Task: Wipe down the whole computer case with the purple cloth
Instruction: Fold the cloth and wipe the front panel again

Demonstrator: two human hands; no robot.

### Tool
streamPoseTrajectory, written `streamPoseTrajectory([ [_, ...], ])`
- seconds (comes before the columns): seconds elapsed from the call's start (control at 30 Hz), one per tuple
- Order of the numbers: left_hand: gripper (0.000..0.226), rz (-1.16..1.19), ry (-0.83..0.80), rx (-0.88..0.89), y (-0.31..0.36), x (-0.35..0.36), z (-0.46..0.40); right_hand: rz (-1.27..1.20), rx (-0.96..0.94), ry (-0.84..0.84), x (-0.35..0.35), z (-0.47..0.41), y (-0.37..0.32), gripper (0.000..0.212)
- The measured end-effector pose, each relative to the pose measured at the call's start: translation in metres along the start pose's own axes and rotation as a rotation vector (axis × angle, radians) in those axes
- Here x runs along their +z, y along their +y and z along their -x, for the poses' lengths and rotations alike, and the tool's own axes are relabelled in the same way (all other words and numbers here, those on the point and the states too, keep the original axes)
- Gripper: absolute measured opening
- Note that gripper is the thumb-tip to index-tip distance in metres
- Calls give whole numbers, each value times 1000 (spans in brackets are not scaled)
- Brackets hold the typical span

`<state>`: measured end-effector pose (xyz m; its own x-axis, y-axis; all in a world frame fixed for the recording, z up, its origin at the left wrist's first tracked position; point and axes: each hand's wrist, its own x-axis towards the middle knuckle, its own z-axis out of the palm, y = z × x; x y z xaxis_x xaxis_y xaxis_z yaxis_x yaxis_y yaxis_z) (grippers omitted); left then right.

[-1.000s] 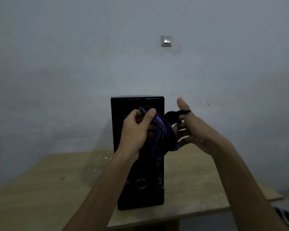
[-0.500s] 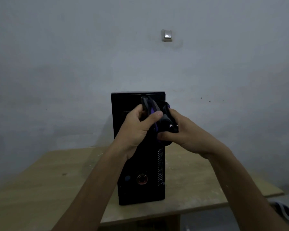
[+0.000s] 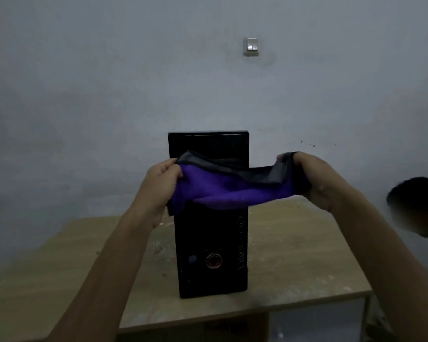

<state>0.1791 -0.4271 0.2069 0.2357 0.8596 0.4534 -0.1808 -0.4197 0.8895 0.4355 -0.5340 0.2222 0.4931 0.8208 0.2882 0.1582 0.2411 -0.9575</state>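
The left hand (image 3: 162,187) is raised in front of the upper left part of the computer case (image 3: 209,245), its fingers curled round one end of the purple cloth (image 3: 229,187), thumb on top. The cloth stretches in the air across the case's upper front, purple with a grey edge along its top, a corner drooping below the left hand; whether it touches the case cannot be told. The black case stands upright on the wooden table (image 3: 294,255). Low on its front sit a round ringed button (image 3: 213,260) and a small bluish mark; the vertical lettering on its right edge is too blurred to read. Right of the case, the right hand (image 3: 314,180) grips the cloth's other end, fingers curled around it. A wall switch (image 3: 250,46) sits high above the case.
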Motion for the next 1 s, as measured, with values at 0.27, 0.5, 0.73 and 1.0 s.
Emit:
streamPoseTrajectory([
  [0.27, 23, -438, -285, -141, -9, -17, 10, 5, -50, -92, 6, 4, -22, 24],
  [0.5, 81, -605, -761, -91, 0, 16, 31, 316, -261, -392, 32, 11, -68, 36],
  [0.73, 70, 115, -719, -49, -8, 68, 41, 357, -266, -622, 29, 13, -101, 45],
  [1.0, 22, 464, -629, -174, -6, 96, 45, 340, -149, -485, -5, -4, -101, 40],
])
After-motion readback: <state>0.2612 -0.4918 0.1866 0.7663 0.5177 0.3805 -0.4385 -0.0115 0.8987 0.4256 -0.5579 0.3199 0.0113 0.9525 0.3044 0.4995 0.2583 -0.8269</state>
